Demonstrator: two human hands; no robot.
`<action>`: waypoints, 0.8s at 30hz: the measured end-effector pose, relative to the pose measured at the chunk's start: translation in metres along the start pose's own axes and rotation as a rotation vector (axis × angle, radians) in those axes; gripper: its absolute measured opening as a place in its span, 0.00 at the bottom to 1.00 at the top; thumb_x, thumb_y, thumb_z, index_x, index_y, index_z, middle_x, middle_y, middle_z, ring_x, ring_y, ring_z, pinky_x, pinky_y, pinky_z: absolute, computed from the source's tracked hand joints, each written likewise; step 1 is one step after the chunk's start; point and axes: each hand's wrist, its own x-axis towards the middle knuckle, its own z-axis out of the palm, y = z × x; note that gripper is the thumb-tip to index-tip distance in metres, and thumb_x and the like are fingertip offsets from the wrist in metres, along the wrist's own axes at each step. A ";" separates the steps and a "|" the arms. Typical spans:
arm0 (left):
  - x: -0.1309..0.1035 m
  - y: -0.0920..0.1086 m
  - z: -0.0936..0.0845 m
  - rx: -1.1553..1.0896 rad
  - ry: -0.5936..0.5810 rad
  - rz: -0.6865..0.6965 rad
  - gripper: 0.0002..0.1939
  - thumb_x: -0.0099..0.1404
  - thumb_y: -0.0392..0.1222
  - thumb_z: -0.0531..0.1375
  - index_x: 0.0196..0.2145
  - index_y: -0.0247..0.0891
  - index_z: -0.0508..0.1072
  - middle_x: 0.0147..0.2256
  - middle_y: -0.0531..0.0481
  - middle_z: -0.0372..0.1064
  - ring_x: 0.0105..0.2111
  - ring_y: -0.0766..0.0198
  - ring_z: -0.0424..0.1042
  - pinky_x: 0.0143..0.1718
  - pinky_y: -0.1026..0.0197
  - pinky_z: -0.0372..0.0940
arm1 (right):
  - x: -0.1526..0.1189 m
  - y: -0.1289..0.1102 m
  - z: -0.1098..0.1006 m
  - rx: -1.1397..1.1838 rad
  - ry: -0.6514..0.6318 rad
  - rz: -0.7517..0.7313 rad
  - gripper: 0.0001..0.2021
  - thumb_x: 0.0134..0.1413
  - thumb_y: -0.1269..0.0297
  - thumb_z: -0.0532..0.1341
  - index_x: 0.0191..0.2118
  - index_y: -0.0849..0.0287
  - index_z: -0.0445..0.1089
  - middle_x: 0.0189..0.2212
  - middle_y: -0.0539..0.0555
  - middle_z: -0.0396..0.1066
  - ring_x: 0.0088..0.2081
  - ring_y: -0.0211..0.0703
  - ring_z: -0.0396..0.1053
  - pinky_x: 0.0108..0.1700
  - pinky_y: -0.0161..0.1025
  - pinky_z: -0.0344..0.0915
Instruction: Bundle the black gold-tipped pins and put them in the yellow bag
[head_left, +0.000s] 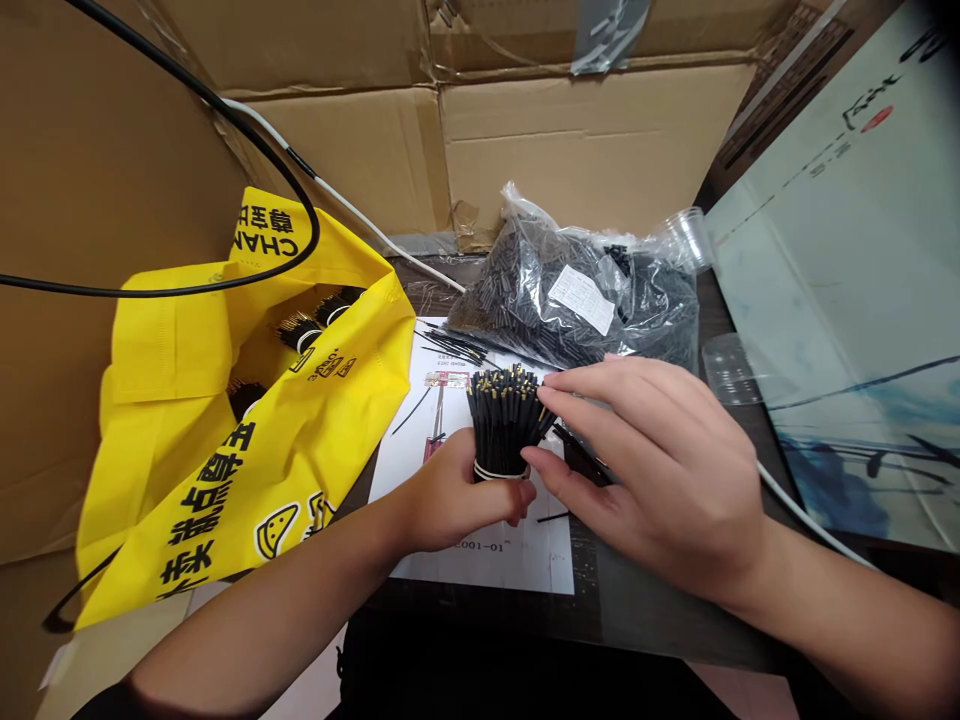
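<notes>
My left hand (469, 492) is wrapped round a bundle of thin black wires (504, 425) with gold-coloured tips, held upright. A white rubber band (501, 474) circles the bundle just above my left thumb. My right hand (656, 455) is at the bundle's right side, thumb and fingers apart, fingertips touching or very near the upper wire ends. Whether it pinches a single wire I cannot make out. Beneath the hands lies a printed white sheet (420, 565). Several loose black wires (454, 347) rest on the sheet's far edge.
On the left, a yellow bag (322, 420) holds several similar banded bundles (300, 332). Behind my hands lies a clear plastic bag of small black pieces (525, 285). Clear plastic cups (686, 240) lie to its right. A black cable (296, 180) hangs across the upper left. Cardboard (570, 150) stands behind.
</notes>
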 end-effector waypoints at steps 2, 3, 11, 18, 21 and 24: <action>0.000 0.001 0.000 0.003 0.010 -0.001 0.07 0.61 0.39 0.61 0.26 0.34 0.71 0.23 0.52 0.69 0.25 0.68 0.68 0.27 0.66 0.63 | -0.001 -0.001 0.000 -0.026 -0.001 -0.006 0.15 0.59 0.63 0.70 0.49 0.67 0.76 0.46 0.60 0.81 0.46 0.52 0.77 0.54 0.52 0.73; 0.000 0.001 0.000 0.010 0.014 -0.001 0.07 0.61 0.38 0.61 0.26 0.34 0.71 0.23 0.52 0.69 0.24 0.69 0.67 0.27 0.66 0.62 | -0.001 -0.001 -0.001 -0.034 0.000 -0.005 0.16 0.59 0.63 0.70 0.49 0.67 0.76 0.47 0.60 0.81 0.47 0.52 0.77 0.54 0.51 0.73; -0.001 0.002 0.000 0.025 0.033 -0.007 0.06 0.61 0.37 0.60 0.26 0.35 0.71 0.23 0.53 0.68 0.24 0.71 0.65 0.26 0.66 0.61 | -0.002 -0.002 -0.002 -0.053 -0.033 0.009 0.17 0.59 0.62 0.70 0.50 0.68 0.77 0.49 0.60 0.80 0.47 0.53 0.77 0.53 0.51 0.73; -0.001 0.000 0.000 0.055 0.034 0.008 0.07 0.61 0.37 0.60 0.26 0.35 0.68 0.23 0.54 0.67 0.24 0.70 0.65 0.25 0.66 0.58 | -0.001 -0.001 -0.004 -0.058 -0.050 0.027 0.16 0.60 0.61 0.70 0.48 0.66 0.77 0.47 0.59 0.81 0.45 0.54 0.78 0.50 0.51 0.73; 0.000 -0.001 0.000 0.072 0.044 0.050 0.05 0.63 0.36 0.60 0.29 0.36 0.68 0.24 0.55 0.67 0.24 0.71 0.65 0.26 0.66 0.57 | -0.002 -0.002 -0.003 -0.063 -0.045 0.025 0.17 0.60 0.60 0.70 0.49 0.67 0.77 0.47 0.60 0.81 0.47 0.53 0.78 0.50 0.50 0.73; 0.000 -0.001 0.000 0.099 0.060 0.052 0.05 0.64 0.36 0.61 0.30 0.36 0.68 0.24 0.56 0.67 0.24 0.71 0.65 0.26 0.65 0.57 | -0.003 -0.001 -0.003 -0.065 -0.041 0.028 0.16 0.60 0.61 0.70 0.48 0.67 0.77 0.47 0.60 0.81 0.46 0.53 0.78 0.49 0.50 0.73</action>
